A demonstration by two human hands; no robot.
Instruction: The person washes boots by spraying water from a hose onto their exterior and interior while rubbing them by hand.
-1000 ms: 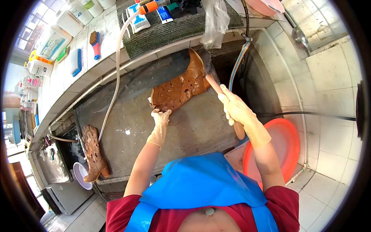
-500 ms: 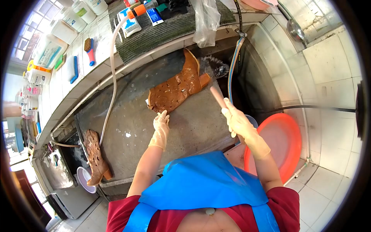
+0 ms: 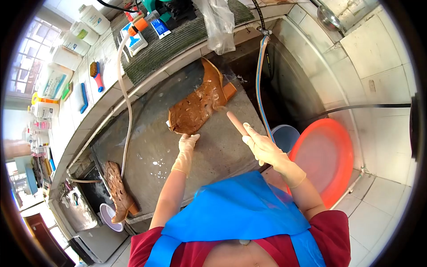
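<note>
A wet brown cowboy boot (image 3: 195, 107) with a cut-out pattern lies on its side on the grey slab (image 3: 213, 155), its heel to the right. My gloved left hand (image 3: 188, 141) grips the rim of its shaft, the fingertips partly hidden at the edge. My gloved right hand (image 3: 262, 147) is closed around a pinkish hose (image 3: 236, 123). The hose end points at the boot's foot, with a blurred streak, seemingly water, between them. A second brown boot (image 3: 119, 191) rests at the slab's left end, away from both hands.
A red basin (image 3: 347, 164) and a bluish bucket (image 3: 285, 137) stand at right, beside the deep dark sink (image 3: 284, 66). A striped hose (image 3: 259, 80) hangs from the tap. Bottles (image 3: 55, 82) and brushes (image 3: 84, 99) line the tiled ledge. A white bucket (image 3: 106, 216) is at lower left.
My left hand has moved from beside the shaft's rim onto it. My right hand has shifted left and down with the hose, whose end now points at the boot's foot. The view has shifted slightly.
</note>
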